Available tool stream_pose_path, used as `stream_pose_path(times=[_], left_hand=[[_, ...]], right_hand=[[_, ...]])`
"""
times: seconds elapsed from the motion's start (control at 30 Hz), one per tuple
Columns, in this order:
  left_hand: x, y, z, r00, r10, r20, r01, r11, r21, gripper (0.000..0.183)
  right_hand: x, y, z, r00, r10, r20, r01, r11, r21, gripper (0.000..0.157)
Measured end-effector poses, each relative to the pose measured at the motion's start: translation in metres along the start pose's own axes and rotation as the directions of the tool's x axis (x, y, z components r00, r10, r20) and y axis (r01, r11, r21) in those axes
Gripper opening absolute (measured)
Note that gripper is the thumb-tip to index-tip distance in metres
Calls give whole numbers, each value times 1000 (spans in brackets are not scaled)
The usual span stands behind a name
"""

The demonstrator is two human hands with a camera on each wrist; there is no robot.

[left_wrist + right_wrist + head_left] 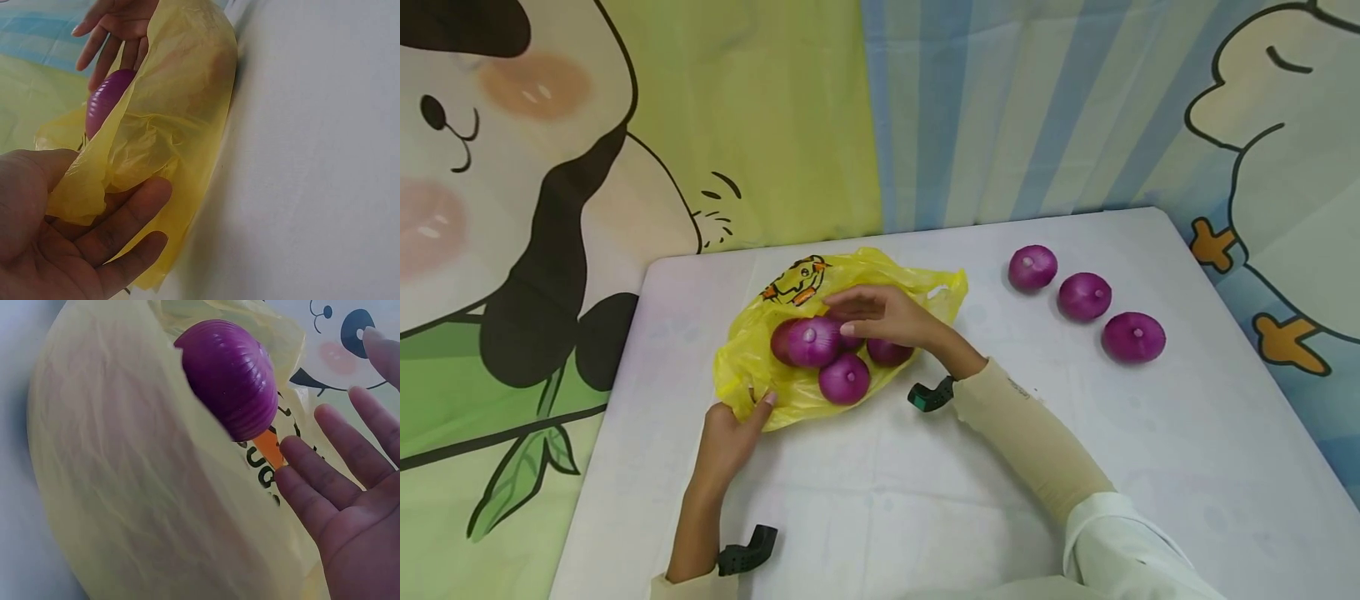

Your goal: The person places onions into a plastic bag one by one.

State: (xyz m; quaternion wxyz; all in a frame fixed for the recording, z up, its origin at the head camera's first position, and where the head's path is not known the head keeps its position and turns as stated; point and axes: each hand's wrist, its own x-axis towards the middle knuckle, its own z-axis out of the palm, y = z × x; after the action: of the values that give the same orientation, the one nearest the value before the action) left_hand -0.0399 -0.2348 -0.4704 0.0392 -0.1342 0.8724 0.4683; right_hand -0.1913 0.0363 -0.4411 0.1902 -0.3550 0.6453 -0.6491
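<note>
A yellow plastic bag [752,333] lies spread on the table with its mouth open, and several purple onions [844,379] sit in it. My left hand [730,433] pinches the bag's near left edge between thumb and fingers. Over the onions, my right hand [883,315] hovers with its fingers extended and nothing held. In the right wrist view the straight fingers of this hand are beside the topmost onion [231,381], apart from it. The bag's wall hides most of the other onions in both wrist views.
Three more purple onions stand in a slanting row at the table's right: a far one [1032,268], a middle one [1085,297] and a near one [1133,337]. A white cloth covers the table [865,500]. Behind it hangs a printed cartoon curtain [790,108].
</note>
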Motion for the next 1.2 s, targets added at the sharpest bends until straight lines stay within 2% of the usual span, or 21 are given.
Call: stream_pose_path(times=[0.23, 0.4, 0.87, 1.2], left_hand=[[0, 0, 0, 1000, 18, 4, -18, 1000, -6, 41], [0, 0, 0, 1000, 2, -1, -2, 1000, 7, 41], [-1, 0, -1, 1000, 16, -7, -16, 1000, -7, 42], [-1, -2, 0, 998, 53, -27, -53, 998, -18, 40]], right_hand=[[-4, -2, -4, 999, -33, 34, 33, 999, -15, 37], [-8, -10, -5, 996, -68, 60, 69, 998, -15, 37], [-25, -30, -15, 989, -132, 69, 131, 991, 11, 37], [-45, -36, -36, 975, -218, 28, 219, 976, -18, 43]])
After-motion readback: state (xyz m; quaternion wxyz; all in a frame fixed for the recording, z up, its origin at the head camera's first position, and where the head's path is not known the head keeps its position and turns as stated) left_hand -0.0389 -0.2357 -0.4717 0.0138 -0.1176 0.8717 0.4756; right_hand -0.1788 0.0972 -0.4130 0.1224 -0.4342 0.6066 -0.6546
